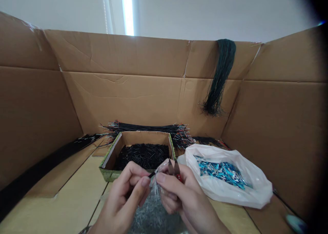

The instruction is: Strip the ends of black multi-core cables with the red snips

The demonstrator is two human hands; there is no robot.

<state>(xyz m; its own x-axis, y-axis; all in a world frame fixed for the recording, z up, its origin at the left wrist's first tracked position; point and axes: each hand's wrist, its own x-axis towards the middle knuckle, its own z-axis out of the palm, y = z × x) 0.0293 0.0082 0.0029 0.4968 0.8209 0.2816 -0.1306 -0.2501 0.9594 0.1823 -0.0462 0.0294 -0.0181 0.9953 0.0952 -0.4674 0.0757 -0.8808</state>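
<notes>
My left hand [128,194] is closed in a pinch on a short black tube-like piece [152,175], whose far end meets the fingertips of my right hand [183,191]. Between my right thumb and fingers are fine pale wire strands [154,186]. A small pair of cutters [176,169] with a red part also sits in my right hand, its two dark jaws pointing up and apart. Below both hands lies a heap of clear, thin strands [151,210], partly covered by them. Just behind the hands stands a green-sided box [112,174] of short black pieces [143,155].
A white plastic bag [256,189] of shiny blue pieces [222,172] lies right. Black cables [148,127] are stacked behind the box. More dark cables [51,159] run along the left. A dark wire bundle [222,73] hangs over the cardboard wall [128,90].
</notes>
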